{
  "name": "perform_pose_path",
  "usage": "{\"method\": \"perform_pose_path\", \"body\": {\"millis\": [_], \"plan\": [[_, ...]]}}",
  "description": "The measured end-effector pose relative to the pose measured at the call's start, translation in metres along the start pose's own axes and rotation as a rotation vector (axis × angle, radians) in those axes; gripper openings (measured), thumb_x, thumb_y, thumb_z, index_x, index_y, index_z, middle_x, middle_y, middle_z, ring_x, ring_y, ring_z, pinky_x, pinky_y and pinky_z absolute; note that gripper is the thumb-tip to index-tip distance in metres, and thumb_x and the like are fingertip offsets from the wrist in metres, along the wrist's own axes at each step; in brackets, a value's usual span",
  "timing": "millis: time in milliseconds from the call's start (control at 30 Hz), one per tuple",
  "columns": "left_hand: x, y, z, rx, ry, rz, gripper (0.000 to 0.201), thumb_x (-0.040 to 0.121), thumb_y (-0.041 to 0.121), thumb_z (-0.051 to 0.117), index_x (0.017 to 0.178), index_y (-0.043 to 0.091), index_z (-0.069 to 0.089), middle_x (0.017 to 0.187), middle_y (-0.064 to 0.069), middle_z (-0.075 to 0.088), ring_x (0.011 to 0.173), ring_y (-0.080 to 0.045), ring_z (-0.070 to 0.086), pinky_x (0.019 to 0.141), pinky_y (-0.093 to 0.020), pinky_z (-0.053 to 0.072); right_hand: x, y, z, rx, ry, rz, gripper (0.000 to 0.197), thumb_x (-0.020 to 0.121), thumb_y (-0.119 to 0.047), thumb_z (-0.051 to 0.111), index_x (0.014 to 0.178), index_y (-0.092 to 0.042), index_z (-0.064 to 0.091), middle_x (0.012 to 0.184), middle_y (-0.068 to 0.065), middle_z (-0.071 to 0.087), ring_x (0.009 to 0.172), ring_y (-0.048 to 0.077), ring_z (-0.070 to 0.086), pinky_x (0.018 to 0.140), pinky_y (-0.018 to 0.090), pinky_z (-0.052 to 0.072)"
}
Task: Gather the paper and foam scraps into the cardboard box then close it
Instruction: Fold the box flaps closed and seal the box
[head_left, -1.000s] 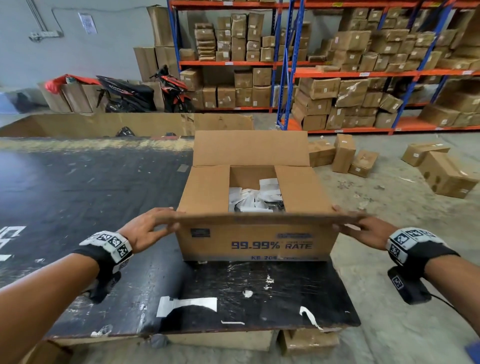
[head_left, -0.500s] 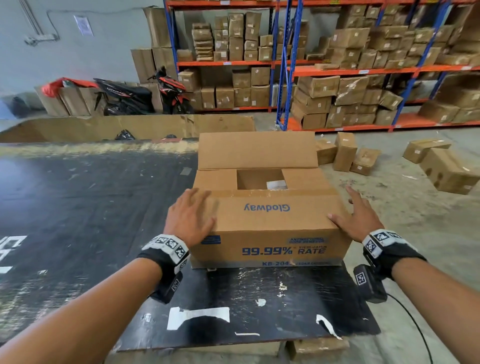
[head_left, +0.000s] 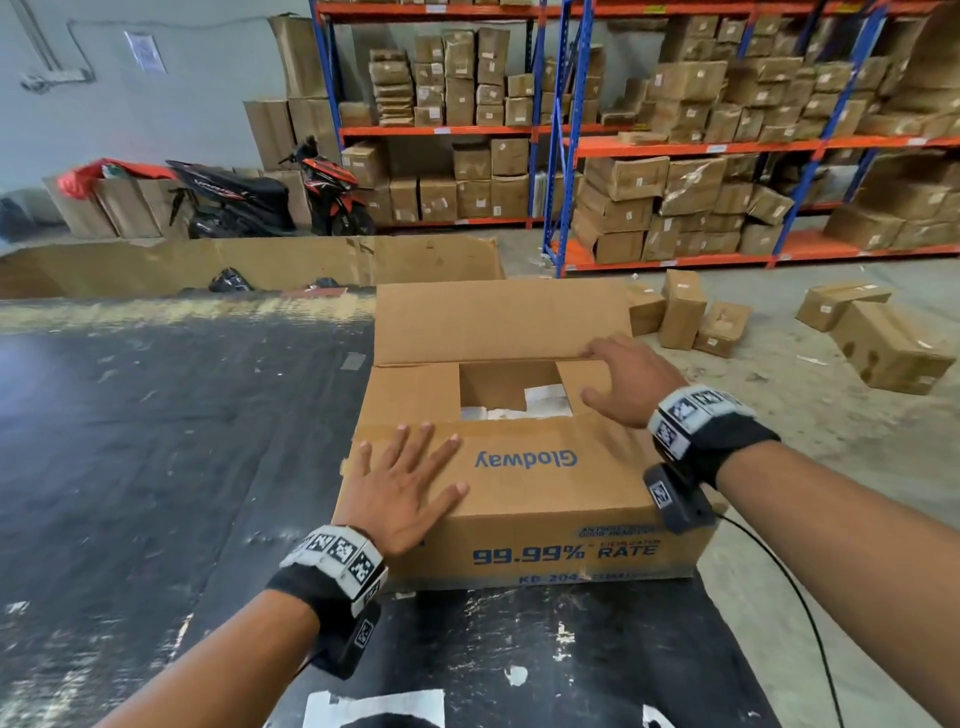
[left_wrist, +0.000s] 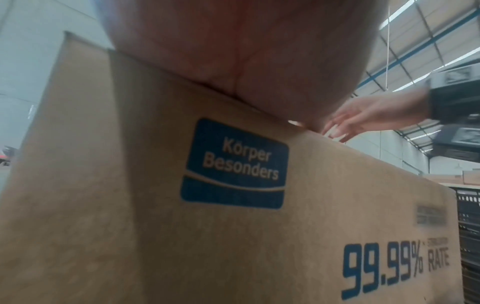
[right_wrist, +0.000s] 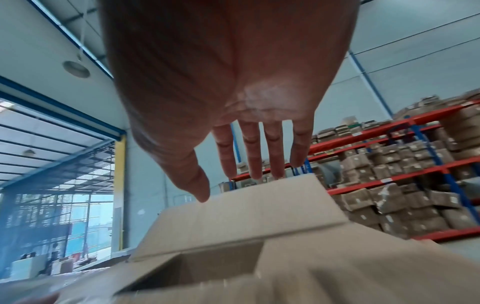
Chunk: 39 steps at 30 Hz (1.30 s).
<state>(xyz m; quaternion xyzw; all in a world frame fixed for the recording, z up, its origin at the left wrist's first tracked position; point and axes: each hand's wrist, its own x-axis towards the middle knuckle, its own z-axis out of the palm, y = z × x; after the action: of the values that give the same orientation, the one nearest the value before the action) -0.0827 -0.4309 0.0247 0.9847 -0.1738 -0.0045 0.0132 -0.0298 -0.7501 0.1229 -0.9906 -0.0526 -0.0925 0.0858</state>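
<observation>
A brown cardboard box (head_left: 540, 514) printed "99.99% RATE" stands on the black table (head_left: 156, 441). Its near flap, marked "Glodway", and both side flaps lie folded down. The far flap (head_left: 498, 319) stands upright. White paper and foam scraps (head_left: 524, 405) show through the gap left in the top. My left hand (head_left: 402, 480) lies flat with spread fingers on the near flap. My right hand (head_left: 626, 376) hovers over the right side flap with straight fingers reaching toward the far flap's lower edge; in the right wrist view the right hand (right_wrist: 244, 164) holds nothing above the far flap (right_wrist: 246, 214).
White paper bits (head_left: 374, 709) are stuck on the table's near edge. Loose cartons (head_left: 883, 343) lie on the concrete floor to the right. Shelving racks (head_left: 675, 145) full of boxes and a parked scooter (head_left: 270, 197) stand behind. A low cardboard wall (head_left: 249, 262) borders the table's far side.
The near flap went from held half-up to folded flat on the box. My left hand slid onto its top and my right hand left the box's side and moved toward the far flap.
</observation>
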Motion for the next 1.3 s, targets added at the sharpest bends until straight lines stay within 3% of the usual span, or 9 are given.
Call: {"method": "perform_pose_path", "body": {"millis": [267, 500, 767, 833, 967, 1033, 1100, 1167, 1300], "plan": [[-0.003, 0.005, 0.001, -0.059, 0.066, -0.059, 0.063, 0.092, 0.081, 0.007, 0.149, 0.063, -0.011, 0.163, 0.023, -0.018, 0.153, -0.009, -0.020, 0.125, -0.050, -0.004, 0.161, -0.018, 0.014, -0.076, -0.080, -0.031, 0.075, 0.079, -0.046, 0.070, 0.144, -0.026, 0.041, 0.145, 0.003, 0.040, 0.133, 0.029, 0.040, 0.105, 0.049, 0.042], [-0.001, 0.008, 0.000, -0.056, 0.091, -0.072, 0.063, 0.093, 0.081, 0.010, 0.148, 0.063, -0.012, 0.162, 0.026, -0.020, 0.149, -0.002, -0.027, 0.124, -0.047, -0.008, 0.224, 0.001, 0.030, -0.142, -0.159, -0.034, 0.095, 0.074, -0.059, 0.065, 0.152, -0.027, 0.022, 0.147, 0.009, 0.044, 0.135, 0.037, 0.036, 0.109, 0.055, 0.035], [-0.002, 0.006, -0.002, -0.055, 0.074, -0.048, 0.061, 0.094, 0.079, 0.004, 0.148, 0.062, -0.018, 0.162, 0.024, -0.023, 0.150, -0.005, -0.027, 0.124, -0.049, -0.010, 0.161, -0.002, -0.014, -0.214, 0.076, -0.108, 0.063, 0.082, -0.061, 0.060, 0.132, -0.023, 0.054, 0.125, 0.010, 0.050, 0.119, 0.030, 0.047, 0.102, 0.047, 0.041], [0.000, 0.002, 0.000, -0.099, 0.095, -0.038, 0.061, 0.096, 0.077, 0.008, 0.152, 0.059, -0.008, 0.165, 0.021, -0.015, 0.153, -0.007, -0.018, 0.125, -0.047, -0.008, 0.133, -0.002, -0.020, -0.182, 0.046, -0.098, 0.056, 0.083, -0.063, 0.058, 0.125, -0.026, 0.061, 0.122, 0.008, 0.050, 0.118, 0.028, 0.047, 0.102, 0.048, 0.040], [0.003, -0.007, -0.004, -0.311, 0.293, -0.104, 0.073, 0.091, 0.076, 0.031, 0.152, 0.037, 0.032, 0.150, 0.003, 0.026, 0.143, -0.022, 0.028, 0.120, -0.044, 0.029, 0.070, 0.014, -0.010, -0.167, -0.079, -0.074, 0.052, 0.082, -0.071, 0.053, 0.113, -0.032, 0.068, 0.108, 0.001, 0.050, 0.108, 0.021, 0.049, 0.099, 0.045, 0.040], [0.005, -0.013, -0.008, -0.262, 0.332, -0.192, 0.087, 0.083, 0.080, 0.040, 0.153, 0.029, 0.030, 0.148, -0.002, 0.021, 0.140, -0.030, 0.022, 0.114, -0.051, 0.034, 0.042, 0.031, 0.000, -0.170, -0.132, -0.059, 0.059, 0.080, -0.074, 0.052, 0.123, -0.035, 0.062, 0.108, -0.001, 0.050, 0.105, 0.019, 0.048, 0.096, 0.042, 0.043], [0.010, -0.023, -0.011, -0.193, 0.261, -0.281, 0.101, 0.078, 0.087, 0.040, 0.159, 0.034, 0.012, 0.159, -0.006, 0.005, 0.148, -0.037, 0.007, 0.117, -0.057, 0.026, 0.017, 0.052, 0.014, -0.209, -0.234, -0.019, 0.074, 0.079, -0.079, 0.047, 0.142, -0.041, 0.044, 0.134, -0.003, 0.048, 0.122, 0.021, 0.045, 0.105, 0.046, 0.038], [0.021, -0.038, -0.008, -0.175, 0.157, -0.307, 0.102, 0.076, 0.091, 0.035, 0.158, 0.043, -0.005, 0.165, 0.002, -0.017, 0.152, -0.039, -0.008, 0.120, -0.061, 0.017, -0.002, 0.074, 0.028, -0.223, -0.341, 0.047, 0.084, 0.078, -0.085, 0.037, 0.151, -0.050, 0.018, 0.159, -0.011, 0.025, 0.143, 0.025, 0.029, 0.114, 0.053, 0.028], [0.029, -0.052, -0.005, -0.291, -0.039, -0.222, 0.093, 0.080, 0.090, 0.025, 0.157, 0.048, -0.005, 0.167, 0.011, -0.016, 0.150, -0.038, 0.024, 0.121, -0.051, 0.025, -0.019, 0.098, 0.037, -0.121, -0.507, 0.184, 0.092, 0.076, -0.091, 0.030, 0.152, -0.053, -0.005, 0.162, -0.021, -0.010, 0.152, 0.033, 0.003, 0.118, 0.058, 0.017]]}}
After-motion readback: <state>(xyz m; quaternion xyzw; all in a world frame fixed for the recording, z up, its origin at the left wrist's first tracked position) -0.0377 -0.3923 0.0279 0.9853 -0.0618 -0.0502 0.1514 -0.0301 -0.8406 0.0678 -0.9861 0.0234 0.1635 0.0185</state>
